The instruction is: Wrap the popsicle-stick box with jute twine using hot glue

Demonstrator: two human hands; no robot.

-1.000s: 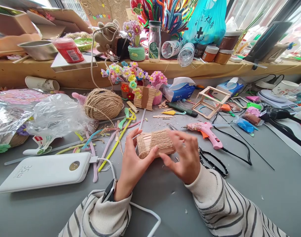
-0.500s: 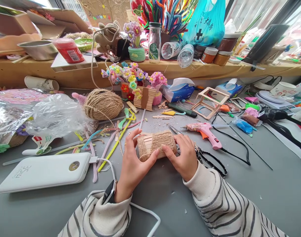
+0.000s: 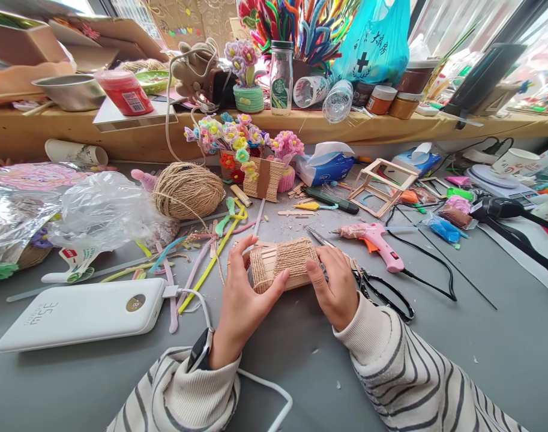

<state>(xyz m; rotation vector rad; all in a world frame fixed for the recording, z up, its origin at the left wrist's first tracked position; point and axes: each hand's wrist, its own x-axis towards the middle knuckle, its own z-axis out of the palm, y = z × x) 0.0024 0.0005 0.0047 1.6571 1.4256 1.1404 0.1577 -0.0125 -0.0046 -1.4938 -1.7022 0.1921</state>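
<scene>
Twine piece (image 3: 296, 258): one, pale sticks part-wrapped in twine, on or just above the grey table (image 3: 307, 372), between the person's hands; whether it touches the table cannot be told. Clock read from the piece, 12 away from the person. Long axis: 9 to 3 o'clock, the 3 o'clock end slightly farther off. Bare sticks show in a gap toward 9 o'clock; the broader twine section faces 3.

Left hand (image 3: 244, 303): thumb and fingers spread around the 9 o'clock end, holding it, thumb along the near edge. Right hand (image 3: 337, 288): narrower, thumb and curled fingers about the 3 o'clock end; fingertips partly hidden.

Surroundings: scissors (image 3: 367, 281), close beside the right hand, handles toward 4. Glue gun (image 3: 382, 243), between 2 and 3. Sticks (image 3: 296, 213), at 12, before the ledge (image 3: 134, 141). Twine ball (image 3: 188, 189), at 10. Yellow stem (image 3: 211, 261), at 9, just past the left hand. Widest stretch of tabletop: 6 o'clock, between the forearms, with scraps and a cable (image 3: 269, 387).

Changes: right thumb, earlier farther in over the twine, now nearer the 3 o'clock end; left hand and piece nearly unmoved.
</scene>
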